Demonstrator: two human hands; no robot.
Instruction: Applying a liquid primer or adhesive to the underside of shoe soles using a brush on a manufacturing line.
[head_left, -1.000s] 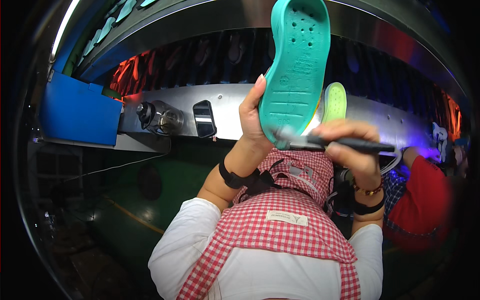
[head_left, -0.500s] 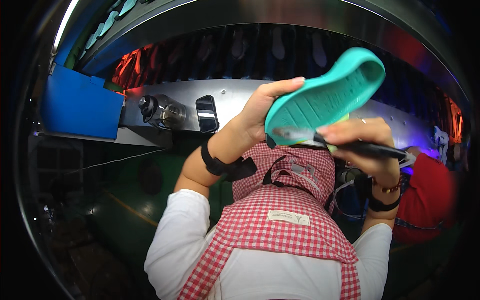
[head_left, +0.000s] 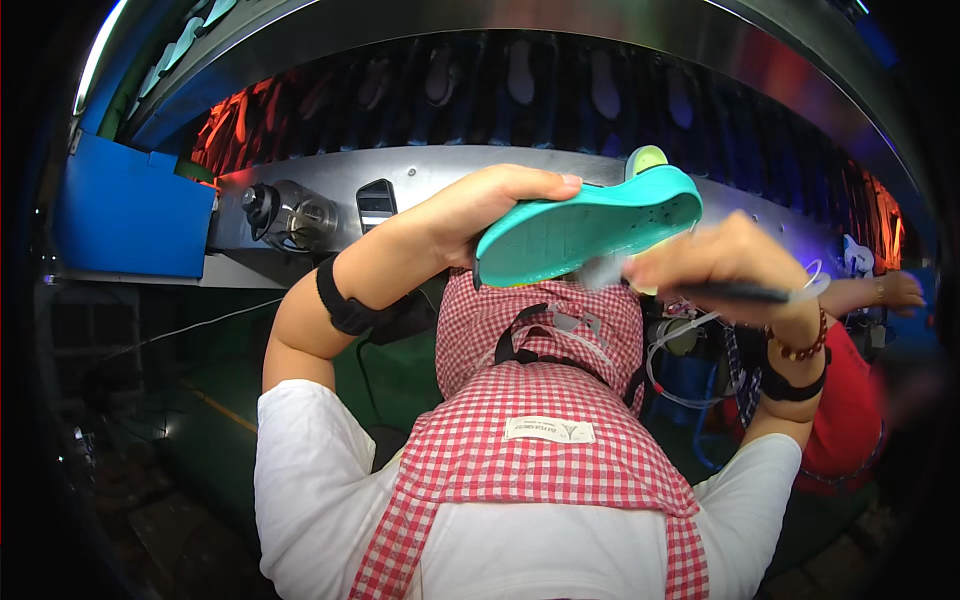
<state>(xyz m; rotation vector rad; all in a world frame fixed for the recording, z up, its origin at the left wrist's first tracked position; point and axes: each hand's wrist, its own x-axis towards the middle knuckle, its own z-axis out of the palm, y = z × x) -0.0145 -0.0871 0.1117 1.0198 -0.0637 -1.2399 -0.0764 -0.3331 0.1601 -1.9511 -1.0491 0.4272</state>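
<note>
A teal shoe sole (head_left: 570, 235) is held up over the bench edge, its hollow side tilted toward me. My left hand (head_left: 490, 205) grips it by the toe end, thumb along the far rim. My right hand (head_left: 710, 262), smeared by motion, holds a brush with a black handle (head_left: 735, 292) and a thin clear tube at its back end. Its pale bristles (head_left: 600, 270) are at the sole's near edge; whether they touch it I cannot tell. A yellow-green rounded piece (head_left: 648, 160) shows behind the heel end, mostly hidden.
A metal bench (head_left: 420, 168) runs across, bearing a clear jug (head_left: 300, 215) and a phone (head_left: 376, 203). Beyond, a dark rack (head_left: 480, 90) carries several soles under red and violet light. A blue box (head_left: 135, 210) stands left. At right are another person's hand (head_left: 900, 290) and red clothing (head_left: 850, 400).
The sole has tilted flatter and its heel end has dropped toward me. My right hand and the brush have shifted slightly right. Another person's hand has appeared at the right.
</note>
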